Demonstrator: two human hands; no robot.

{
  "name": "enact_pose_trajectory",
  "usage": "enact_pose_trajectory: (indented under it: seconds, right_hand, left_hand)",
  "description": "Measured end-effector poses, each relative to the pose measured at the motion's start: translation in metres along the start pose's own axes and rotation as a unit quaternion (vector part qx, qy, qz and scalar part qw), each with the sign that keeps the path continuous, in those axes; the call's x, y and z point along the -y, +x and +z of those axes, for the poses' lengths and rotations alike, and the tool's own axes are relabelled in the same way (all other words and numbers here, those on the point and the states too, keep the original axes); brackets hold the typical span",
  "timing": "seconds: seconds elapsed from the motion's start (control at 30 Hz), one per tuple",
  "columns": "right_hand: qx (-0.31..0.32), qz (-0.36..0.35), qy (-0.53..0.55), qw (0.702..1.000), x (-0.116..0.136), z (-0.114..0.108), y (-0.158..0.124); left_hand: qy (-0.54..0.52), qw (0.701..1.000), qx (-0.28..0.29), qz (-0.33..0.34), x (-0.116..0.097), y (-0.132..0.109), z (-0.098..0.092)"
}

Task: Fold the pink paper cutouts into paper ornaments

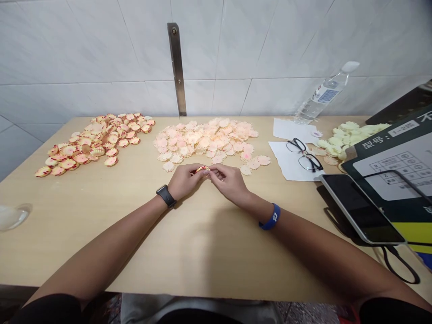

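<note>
Between the fingertips of both hands is a small cream piece with red edges [202,168], partly hidden by the fingers. My left hand [185,181], with a black watch at the wrist, pinches its left side. From the right, my right hand [230,182] pinches the other side; a blue band circles that forearm. Just beyond the hands lies a spread pile of pale pink, jagged-edged flower-like pieces [205,137]. Farther left is a heap of similar cream pieces with red edges [97,139].
Right of the pile, eyeglasses [305,155] lie on white paper [283,166]. A water bottle [324,96] leans against the tiled wall. Pale green pieces [351,135], a phone [362,207] with a cable and a dark box [401,148] occupy the right. A clear cup [13,217] is at far left.
</note>
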State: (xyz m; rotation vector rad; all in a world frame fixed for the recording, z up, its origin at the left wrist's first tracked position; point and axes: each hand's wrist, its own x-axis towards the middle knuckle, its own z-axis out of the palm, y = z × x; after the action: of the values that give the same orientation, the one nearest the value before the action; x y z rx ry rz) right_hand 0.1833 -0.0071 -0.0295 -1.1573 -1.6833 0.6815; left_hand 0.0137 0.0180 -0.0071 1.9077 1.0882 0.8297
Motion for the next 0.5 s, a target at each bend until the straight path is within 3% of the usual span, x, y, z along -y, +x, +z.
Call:
enact_pose_trajectory:
  seconds: [0.1,0.27,0.5]
  right_hand:
    - [-0.016,0.002,-0.012,1.000,0.004,0.000,-0.001]
    - [-0.045,0.080,0.077,0.993,-0.002,0.000,0.003]
    - [-0.008,0.121,0.132,0.984,-0.010,0.001,0.007]
  left_hand:
    - [-0.098,0.992,0.014,-0.073,-0.003,0.001,0.001]
    - [-0.255,0.955,0.051,-0.146,0.001,0.004,0.003]
    - [-0.357,0.923,0.031,-0.142,0.005,0.006,0.005]
